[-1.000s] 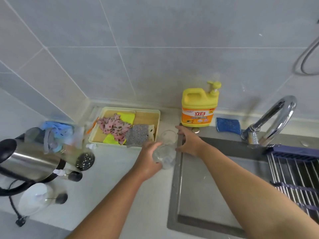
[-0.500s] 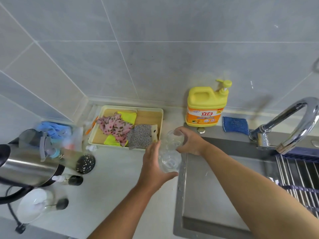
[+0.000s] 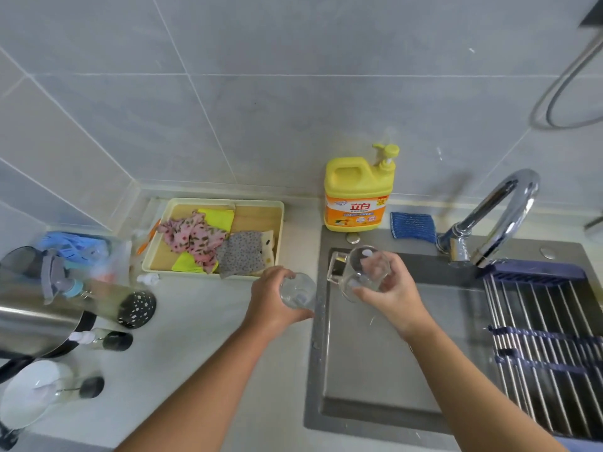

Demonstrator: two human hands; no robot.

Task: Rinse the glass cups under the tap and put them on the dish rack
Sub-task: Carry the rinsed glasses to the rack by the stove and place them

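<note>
My left hand (image 3: 272, 298) grips a small clear glass cup (image 3: 298, 291) above the counter, just left of the sink's left rim. My right hand (image 3: 390, 296) holds a second clear glass cup with a handle (image 3: 360, 272), tilted, over the back left part of the sink (image 3: 375, 363). The chrome tap (image 3: 499, 216) arches at the back right, and no water runs from it. A dish rack of metal rods with dark blue bands (image 3: 548, 340) lies across the right side of the sink.
A yellow detergent bottle (image 3: 359, 194) and a blue sponge (image 3: 412, 225) sit behind the sink. A cream tray with cloths (image 3: 215, 238) is on the counter. A steel kettle (image 3: 36, 308), bottles and a glass lid crowd the left.
Both hands have lifted the cups off the counter and moved apart. My right hand carried its cup to the right, over the sink; my left stayed near the sink's edge.
</note>
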